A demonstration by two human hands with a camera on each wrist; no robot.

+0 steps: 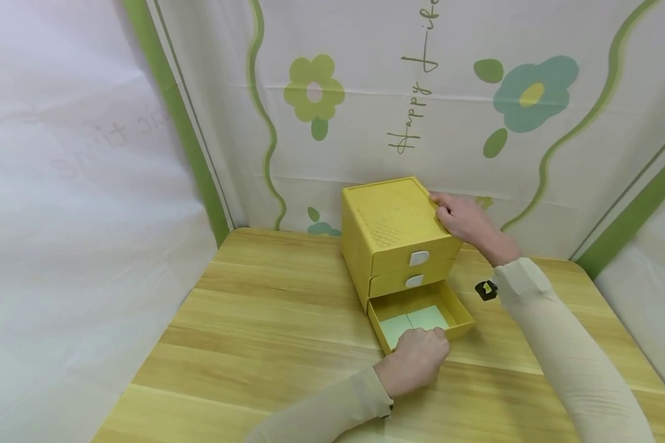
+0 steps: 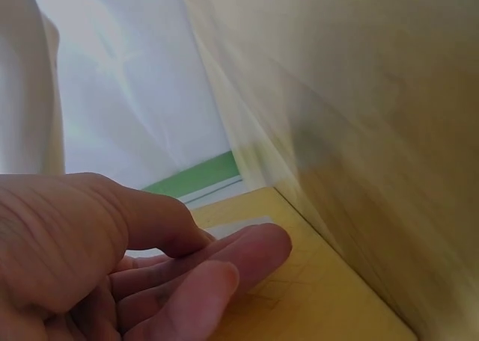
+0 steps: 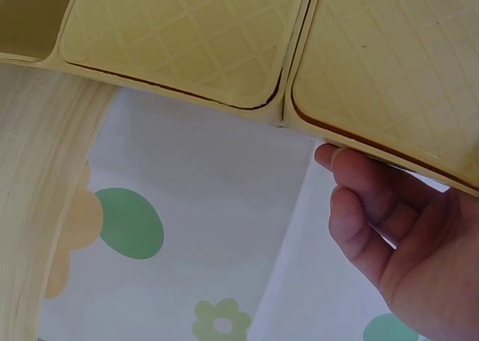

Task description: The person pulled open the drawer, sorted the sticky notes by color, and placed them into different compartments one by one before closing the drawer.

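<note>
A yellow three-drawer cabinet (image 1: 399, 209) stands at the back of the table in the head view. Its bottom drawer (image 1: 459, 328) is pulled out, and pale green flat pieces (image 1: 427, 317) lie inside. With bent fingers and thumb, my left hand (image 1: 415, 360) grips the front of that drawer; a white tab (image 2: 251, 225) shows behind its fingers in the left wrist view. My right hand (image 1: 465, 218) holds the cabinet's upper right edge. In the right wrist view its bent fingers (image 3: 359, 206) touch the edge beside yellow crosshatched panels (image 3: 187, 42).
Two upper drawers with white tabs (image 1: 419, 258) are closed. A white patterned curtain (image 1: 377, 123) hangs just behind the cabinet. The wooden table (image 1: 244, 320) extends to the left and front. A small black object (image 1: 486, 290) is beside the right cuff.
</note>
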